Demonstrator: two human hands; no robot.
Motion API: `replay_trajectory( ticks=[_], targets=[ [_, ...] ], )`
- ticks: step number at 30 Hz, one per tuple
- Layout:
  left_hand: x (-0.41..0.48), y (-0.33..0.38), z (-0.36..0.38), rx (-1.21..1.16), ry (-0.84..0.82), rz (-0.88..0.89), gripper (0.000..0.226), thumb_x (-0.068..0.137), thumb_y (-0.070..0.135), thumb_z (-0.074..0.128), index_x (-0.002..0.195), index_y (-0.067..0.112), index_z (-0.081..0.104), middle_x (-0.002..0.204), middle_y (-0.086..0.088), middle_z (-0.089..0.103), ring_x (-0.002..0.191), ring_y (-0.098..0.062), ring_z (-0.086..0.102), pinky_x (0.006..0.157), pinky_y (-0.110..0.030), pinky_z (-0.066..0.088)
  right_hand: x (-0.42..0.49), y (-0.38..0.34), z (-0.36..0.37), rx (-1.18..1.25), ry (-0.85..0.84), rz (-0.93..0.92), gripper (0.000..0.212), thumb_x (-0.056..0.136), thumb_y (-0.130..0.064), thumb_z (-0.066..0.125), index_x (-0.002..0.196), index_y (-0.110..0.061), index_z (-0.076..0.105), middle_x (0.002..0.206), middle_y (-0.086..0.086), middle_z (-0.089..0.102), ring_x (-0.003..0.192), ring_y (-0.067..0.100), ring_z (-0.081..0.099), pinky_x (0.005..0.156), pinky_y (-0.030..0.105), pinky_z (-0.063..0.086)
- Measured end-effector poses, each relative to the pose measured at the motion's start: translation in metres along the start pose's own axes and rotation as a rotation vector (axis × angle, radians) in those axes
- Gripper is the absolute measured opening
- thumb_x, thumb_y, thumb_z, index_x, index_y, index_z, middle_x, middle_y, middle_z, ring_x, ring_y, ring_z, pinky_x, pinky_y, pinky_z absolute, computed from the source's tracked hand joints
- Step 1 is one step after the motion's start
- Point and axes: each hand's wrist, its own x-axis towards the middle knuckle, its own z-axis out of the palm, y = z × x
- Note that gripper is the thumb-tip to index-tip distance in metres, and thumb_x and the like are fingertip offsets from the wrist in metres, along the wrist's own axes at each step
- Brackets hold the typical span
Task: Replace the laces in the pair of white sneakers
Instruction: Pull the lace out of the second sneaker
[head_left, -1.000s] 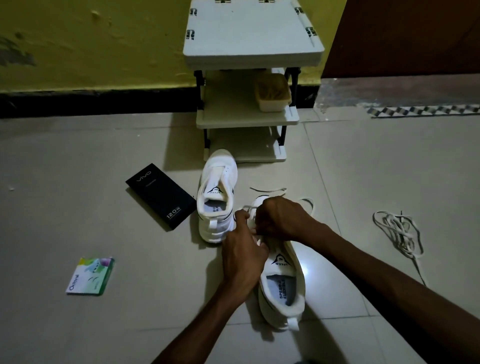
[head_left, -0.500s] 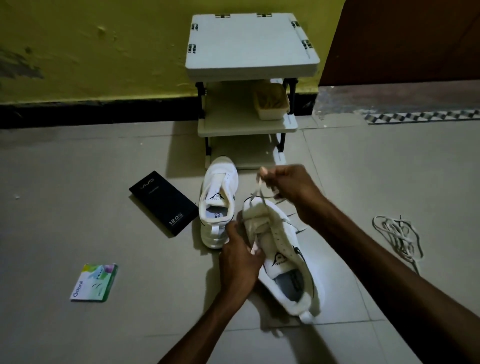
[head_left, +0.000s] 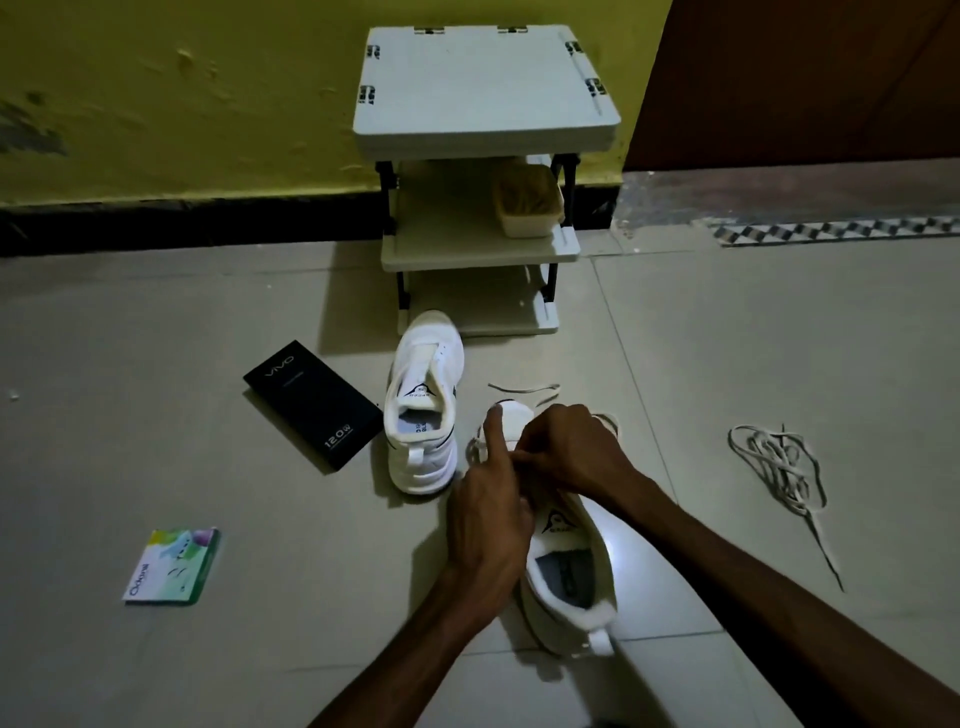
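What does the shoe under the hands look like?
The sneaker is white, cloth-like, with a dark logo on the tongue, a printed insole and a heel loop. It lies on the floor, toe pointing away, near the other sneaker. The left hand covers its side; the right hand pinches at its lace near the toe.

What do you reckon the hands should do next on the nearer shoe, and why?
Probably draw the lace through the eyelet. The right hand pinches it at the near sneaker's eyelets, the left hand rests there, index finger straight, and its ends lie loose beyond the toe.
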Motion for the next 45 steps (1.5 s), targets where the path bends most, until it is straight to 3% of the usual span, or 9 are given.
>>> replay_trajectory(
  ticks=[6,9,16,21,27,32,35,41,45],
  targets=[
    [-0.010,0.002,-0.012,-0.100,-0.030,-0.032,0.098,0.080,0.013,0.075,0.154,0.027,0.012,0.110,-0.001,0.067,0.094,-0.015,0.067,0.090,-0.031,0.054,0.010,-0.010,0.007,-0.100,-0.043,0.008,0.028,0.070,-0.042,0.081,0.088,-0.021,0.075,0.086,0.003,0.070,0.076,0.022,0.067,0.071,0.034,0.057],
    [-0.012,0.002,-0.014,-0.134,-0.002,-0.042,0.093,0.081,0.014,0.075,0.153,0.026,0.017,0.118,0.006,0.061,0.100,-0.010,0.063,0.090,-0.016,0.045,0.013,-0.012,0.013,-0.109,-0.033,-0.026,0.023,0.070,-0.033,0.079,0.080,-0.013,0.074,0.079,0.006,0.070,0.071,0.024,0.067,0.063,0.030,0.053],
    [-0.018,0.003,-0.010,-0.183,-0.017,0.010,0.093,0.079,0.014,0.077,0.152,0.027,0.021,0.133,0.000,0.055,0.115,-0.017,0.058,0.097,-0.030,0.049,0.004,-0.028,-0.044,0.480,0.436,-0.003,0.021,0.080,-0.033,0.077,0.070,-0.014,0.075,0.067,-0.003,0.071,0.065,0.007,0.067,0.066,0.023,0.051],
    [-0.021,0.004,-0.005,-0.148,-0.018,-0.010,0.094,0.083,0.021,0.074,0.153,0.032,0.013,0.122,0.000,0.063,0.105,-0.015,0.064,0.091,-0.029,0.053,-0.005,-0.022,-0.038,0.815,0.200,0.158,0.031,0.088,-0.033,0.068,0.081,-0.004,0.073,0.066,-0.004,0.066,0.060,0.003,0.057,0.059,0.018,0.046],
    [-0.028,-0.003,-0.002,-0.129,-0.013,-0.064,0.089,0.081,0.017,0.072,0.149,0.036,0.017,0.093,-0.001,0.069,0.086,-0.016,0.065,0.080,-0.029,0.054,-0.002,0.003,-0.031,1.064,-0.006,0.215,0.020,0.097,-0.022,0.054,0.094,-0.009,0.070,0.092,0.006,0.072,0.084,0.020,0.068,0.078,0.033,0.052],
    [-0.029,-0.001,-0.005,-0.170,-0.004,-0.090,0.086,0.080,0.016,0.073,0.145,0.037,0.020,0.094,-0.004,0.068,0.086,-0.017,0.065,0.078,-0.026,0.052,0.007,-0.002,-0.029,1.225,0.128,0.281,0.019,0.099,-0.015,0.049,0.098,-0.007,0.067,0.088,0.007,0.071,0.074,0.018,0.066,0.072,0.032,0.054],
    [-0.029,0.000,-0.006,-0.182,-0.007,-0.105,0.085,0.081,0.015,0.073,0.144,0.037,0.021,0.091,-0.001,0.067,0.083,-0.015,0.065,0.074,-0.023,0.049,0.010,-0.003,-0.026,1.349,0.061,0.339,0.021,0.098,-0.015,0.049,0.108,-0.008,0.066,0.082,0.003,0.065,0.064,0.014,0.057,0.066,0.029,0.050],
    [-0.032,-0.001,-0.005,-0.162,0.002,-0.095,0.085,0.081,0.016,0.073,0.147,0.035,0.023,0.091,0.010,0.064,0.083,-0.009,0.060,0.078,-0.022,0.049,0.015,-0.016,-0.036,1.473,0.007,0.329,0.038,0.099,-0.008,0.046,0.133,-0.022,0.037,0.080,0.009,0.062,0.051,0.013,0.039,0.055,0.031,0.042],
    [-0.037,-0.005,-0.003,-0.172,0.035,-0.122,0.081,0.082,0.022,0.075,0.144,0.037,0.025,0.092,0.005,0.068,0.083,-0.010,0.064,0.071,-0.017,0.045,0.026,-0.010,-0.057,1.338,0.149,0.446,0.030,0.097,-0.008,0.043,0.124,-0.005,0.056,0.077,0.006,0.060,0.057,0.013,0.037,0.054,0.026,0.041]
  ],
)
